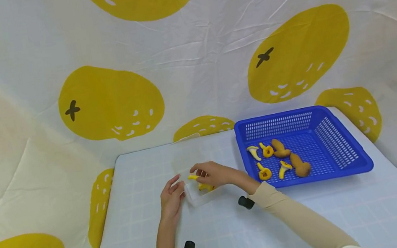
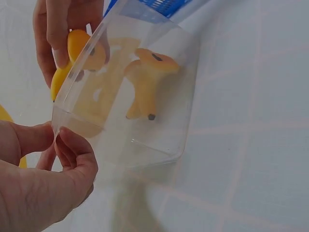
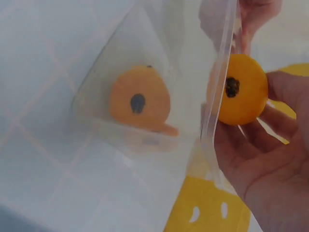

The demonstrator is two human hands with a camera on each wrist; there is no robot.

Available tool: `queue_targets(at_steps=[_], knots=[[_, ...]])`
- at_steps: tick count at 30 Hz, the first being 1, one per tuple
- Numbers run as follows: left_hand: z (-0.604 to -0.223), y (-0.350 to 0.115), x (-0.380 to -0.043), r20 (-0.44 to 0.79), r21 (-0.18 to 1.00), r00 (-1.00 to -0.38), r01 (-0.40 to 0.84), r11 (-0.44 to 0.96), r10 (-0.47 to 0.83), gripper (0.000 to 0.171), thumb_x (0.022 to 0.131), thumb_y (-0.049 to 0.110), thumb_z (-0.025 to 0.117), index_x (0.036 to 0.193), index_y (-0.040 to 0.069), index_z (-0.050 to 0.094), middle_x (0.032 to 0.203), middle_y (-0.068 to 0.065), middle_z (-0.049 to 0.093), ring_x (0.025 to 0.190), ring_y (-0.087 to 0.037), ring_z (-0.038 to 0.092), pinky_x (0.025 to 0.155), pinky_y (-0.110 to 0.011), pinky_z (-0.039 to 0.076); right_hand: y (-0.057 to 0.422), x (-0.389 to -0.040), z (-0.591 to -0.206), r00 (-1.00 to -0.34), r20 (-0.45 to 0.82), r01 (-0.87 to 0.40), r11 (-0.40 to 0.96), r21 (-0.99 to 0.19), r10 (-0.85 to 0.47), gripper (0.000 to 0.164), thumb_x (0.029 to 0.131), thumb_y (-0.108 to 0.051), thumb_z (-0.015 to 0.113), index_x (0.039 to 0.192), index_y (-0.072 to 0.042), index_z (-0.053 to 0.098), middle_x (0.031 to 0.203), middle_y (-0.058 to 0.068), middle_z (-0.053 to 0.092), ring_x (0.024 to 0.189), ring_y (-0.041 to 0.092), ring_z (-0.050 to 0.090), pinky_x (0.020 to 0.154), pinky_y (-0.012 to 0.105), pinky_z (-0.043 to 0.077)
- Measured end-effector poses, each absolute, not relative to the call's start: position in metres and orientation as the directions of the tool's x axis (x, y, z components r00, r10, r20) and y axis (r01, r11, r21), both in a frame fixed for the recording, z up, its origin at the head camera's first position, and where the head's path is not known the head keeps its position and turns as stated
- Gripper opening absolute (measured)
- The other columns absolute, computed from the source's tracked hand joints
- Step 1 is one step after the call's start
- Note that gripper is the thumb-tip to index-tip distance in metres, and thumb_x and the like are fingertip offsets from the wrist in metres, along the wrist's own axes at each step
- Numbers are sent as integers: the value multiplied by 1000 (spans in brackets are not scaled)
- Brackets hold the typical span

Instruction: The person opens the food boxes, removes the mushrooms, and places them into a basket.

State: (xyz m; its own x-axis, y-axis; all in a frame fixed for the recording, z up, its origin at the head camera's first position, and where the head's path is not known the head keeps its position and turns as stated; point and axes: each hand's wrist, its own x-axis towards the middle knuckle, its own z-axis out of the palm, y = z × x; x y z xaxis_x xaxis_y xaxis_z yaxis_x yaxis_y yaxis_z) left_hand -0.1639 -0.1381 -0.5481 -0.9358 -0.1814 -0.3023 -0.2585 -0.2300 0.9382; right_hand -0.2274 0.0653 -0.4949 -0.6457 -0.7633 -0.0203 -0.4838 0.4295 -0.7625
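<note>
A clear plastic box (image 1: 198, 200) stands on the table, its see-through lid (image 1: 187, 153) opened toward the back. With thumb and fingertips my left hand (image 1: 171, 200) pinches the box's left rim, as the left wrist view shows closely. My right hand (image 1: 214, 173) holds a yellow chanterelle-like mushroom (image 3: 244, 89) at the box's open top. Its round cap with a dark centre faces the right wrist camera, right at the rim. Inside the box lies at least one more yellow mushroom (image 2: 152, 82), seen through the clear wall.
To the right is a blue plastic basket (image 1: 342, 172) holding several yellow mushrooms (image 1: 264, 172) and two brown, lumpy mushrooms (image 1: 298, 165). A pale checked cloth covers the table (image 1: 130, 235). Behind hangs a white curtain (image 1: 194, 69) with large yellow fruit prints.
</note>
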Motion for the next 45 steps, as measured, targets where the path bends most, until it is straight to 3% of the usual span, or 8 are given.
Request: queue_targets(at_steps=[6, 17, 25, 36, 41, 45], knots=[[-545, -137, -163, -307, 937, -933, -262, -232, -189, 45, 101, 4, 64, 144, -3, 52, 109, -9, 63, 93, -14, 60, 69, -19, 49, 78, -228, -488, -698, -8, -413, 412, -812, -716, 33, 105, -9, 57, 137, -2, 58, 119, 14, 68, 105, 25, 65, 90, 31, 56], [-545, -138, -163, -311, 934, -934, -266, -238, -177, 46, 101, 6, 65, 145, -2, 52, 107, -5, 63, 91, -13, 60, 69, -19, 49, 112, -228, -472, -719, 0, -340, 352, -872, -695, 35, 103, -11, 61, 137, -2, 59, 121, 19, 66, 109, 26, 65, 98, 37, 54], [-544, -137, -163, -316, 932, -930, -268, -244, -185, 45, 101, 4, 65, 144, -1, 54, 102, -1, 63, 90, -13, 59, 69, -19, 49, 147, -234, -464, -798, -17, -241, 345, -907, -602, 36, 102, -16, 67, 135, -5, 61, 117, 12, 68, 108, 25, 68, 97, 40, 55], [-548, -139, -164, -307, 934, -934, -258, -248, -183, 44, 101, 3, 64, 143, -3, 53, 100, -2, 64, 91, -15, 61, 70, -19, 49, 198, -233, -464, -884, -44, -129, 332, -935, -466, 41, 101, -19, 69, 137, -2, 59, 119, 18, 67, 105, 27, 68, 89, 39, 58], [-550, -140, -165, -306, 935, -934, -258, -245, -184, 45, 100, 3, 65, 143, -2, 54, 107, -8, 65, 95, -19, 60, 71, -20, 50, 216, -227, -464, -918, -128, -47, 423, -905, -376, 48, 100, -30, 69, 141, -9, 57, 126, 17, 65, 113, 31, 66, 97, 49, 54], [-551, -140, -166, -308, 935, -934, -262, -239, -179, 45, 100, 4, 65, 144, -2, 53, 109, -9, 64, 95, -18, 61, 72, -20, 50, 231, -223, -468, -923, -130, -40, 427, -904, -363, 49, 102, -30, 68, 144, -7, 55, 129, 19, 64, 118, 35, 64, 102, 56, 50]])
